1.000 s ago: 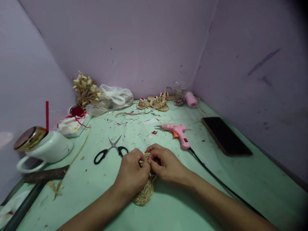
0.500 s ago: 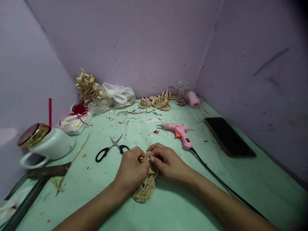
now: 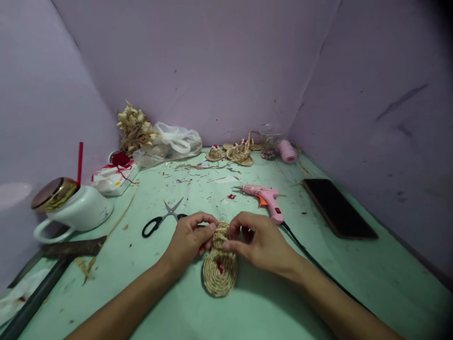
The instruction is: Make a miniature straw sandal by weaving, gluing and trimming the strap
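Note:
A small slipper-shaped piece of coiled straw rope lies flat on the green table, with a red spot near its middle. My left hand pinches its top left edge with thumb and fingers. My right hand pinches the top right edge, fingers curled over the strap part. Both hands rest on the table on either side of the piece.
Black-handled scissors lie just left of my hands. A pink glue gun with a black cord lies to the right. A dark phone, a white mug, finished straw pieces, a plastic bag and pink thread spool line the edges.
My hands have drawn apart, uncovering the straw piece, which now lies flat and fully visible. The view has shifted slightly.

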Demonstrator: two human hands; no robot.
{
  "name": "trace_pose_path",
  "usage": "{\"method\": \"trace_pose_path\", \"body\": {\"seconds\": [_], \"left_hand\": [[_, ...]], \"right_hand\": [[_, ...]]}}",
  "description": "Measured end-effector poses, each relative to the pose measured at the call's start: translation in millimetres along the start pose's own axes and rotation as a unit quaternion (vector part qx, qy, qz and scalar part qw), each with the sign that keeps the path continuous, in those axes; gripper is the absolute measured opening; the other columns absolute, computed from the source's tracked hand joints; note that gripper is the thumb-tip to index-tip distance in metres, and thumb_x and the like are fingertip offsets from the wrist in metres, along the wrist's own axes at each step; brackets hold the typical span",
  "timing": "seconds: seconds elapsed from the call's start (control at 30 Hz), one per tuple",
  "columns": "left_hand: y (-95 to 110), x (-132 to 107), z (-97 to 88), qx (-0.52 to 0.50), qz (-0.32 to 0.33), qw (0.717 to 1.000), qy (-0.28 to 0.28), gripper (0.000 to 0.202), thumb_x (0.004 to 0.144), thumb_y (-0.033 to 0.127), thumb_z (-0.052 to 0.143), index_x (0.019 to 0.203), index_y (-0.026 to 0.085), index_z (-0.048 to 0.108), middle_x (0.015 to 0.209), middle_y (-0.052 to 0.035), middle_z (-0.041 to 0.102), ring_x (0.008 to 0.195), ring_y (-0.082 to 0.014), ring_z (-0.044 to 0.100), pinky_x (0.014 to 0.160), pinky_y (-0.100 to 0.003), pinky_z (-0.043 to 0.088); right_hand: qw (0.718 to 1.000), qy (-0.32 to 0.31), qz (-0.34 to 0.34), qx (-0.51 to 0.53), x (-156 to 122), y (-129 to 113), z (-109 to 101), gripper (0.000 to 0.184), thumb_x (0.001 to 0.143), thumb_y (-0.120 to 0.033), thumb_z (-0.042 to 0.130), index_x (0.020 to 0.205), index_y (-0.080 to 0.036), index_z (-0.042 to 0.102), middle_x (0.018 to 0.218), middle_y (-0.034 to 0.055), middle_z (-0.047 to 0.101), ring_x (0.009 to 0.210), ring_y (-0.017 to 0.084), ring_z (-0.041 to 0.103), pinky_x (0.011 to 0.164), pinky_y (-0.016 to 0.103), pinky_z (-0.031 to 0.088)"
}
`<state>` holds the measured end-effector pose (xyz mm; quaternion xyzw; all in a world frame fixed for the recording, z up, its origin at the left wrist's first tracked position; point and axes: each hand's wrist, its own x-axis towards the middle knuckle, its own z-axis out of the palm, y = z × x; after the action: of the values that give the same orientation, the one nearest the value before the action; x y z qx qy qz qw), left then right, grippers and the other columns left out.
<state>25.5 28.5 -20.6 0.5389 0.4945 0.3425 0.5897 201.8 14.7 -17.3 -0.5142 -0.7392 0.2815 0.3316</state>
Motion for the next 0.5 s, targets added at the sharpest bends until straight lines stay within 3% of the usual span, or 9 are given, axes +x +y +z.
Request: {"method": "trace_pose_path", "body": {"seconds": [0.2, 0.33, 0.43, 0.5], "left_hand": [[3.3, -4.4, 3.2, 0.019, 0.061, 0.998, 0.018, 0.017, 0.064, 0.028, 0.064, 0.066, 0.014, 0.054, 0.054, 0.0035, 0.048, 0.044, -0.0060, 0.039, 0.041, -0.019, 0.029], [3.7, -4.6, 5.0, 0.009, 0.074, 0.997, 0.016, 0.018, 0.063, 0.028, 0.065, 0.065, 0.012, 0.055, 0.076, -0.0034, 0.057, 0.052, -0.0063, 0.043, 0.044, -0.020, 0.033], [2.0, -3.3, 4.7, 0.005, 0.039, 0.999, 0.018, 0.021, 0.065, 0.032, 0.063, 0.069, 0.013, 0.055, 0.061, 0.0001, 0.054, 0.046, -0.0061, 0.039, 0.041, -0.020, 0.029], [0.9, -2.8, 4.2, 0.009, 0.034, 0.999, 0.021, 0.022, 0.066, 0.034, 0.061, 0.070, 0.014, 0.054, 0.051, 0.0037, 0.047, 0.042, -0.0057, 0.035, 0.040, -0.020, 0.025]], "right_hand": [[0.997, -0.002, -0.002, -0.073, -4.1, -5.5, 0.8, 0.007, 0.072, -0.021, 0.058, 0.068, -0.018, 0.063, 0.063, 0.0008, 0.063, 0.054, 0.012, 0.052, 0.050, 0.023, 0.034], [0.995, -0.021, 0.012, -0.092, -1.9, -6.8, -3.2, 0.012, 0.073, -0.027, 0.059, 0.066, -0.019, 0.064, 0.060, 0.0002, 0.063, 0.054, 0.012, 0.052, 0.049, 0.023, 0.032], [0.990, -0.009, 0.065, -0.124, 3.2, -1.7, -12.3, 0.024, 0.078, -0.038, 0.054, 0.065, -0.020, 0.064, 0.058, 0.0004, 0.063, 0.055, 0.014, 0.054, 0.049, 0.024, 0.032], [0.971, 0.068, 0.137, -0.183, 7.9, 5.8, -20.6, 0.027, 0.081, -0.040, 0.049, 0.073, -0.022, 0.066, 0.065, 0.0018, 0.066, 0.058, 0.016, 0.057, 0.050, 0.026, 0.031]]}}
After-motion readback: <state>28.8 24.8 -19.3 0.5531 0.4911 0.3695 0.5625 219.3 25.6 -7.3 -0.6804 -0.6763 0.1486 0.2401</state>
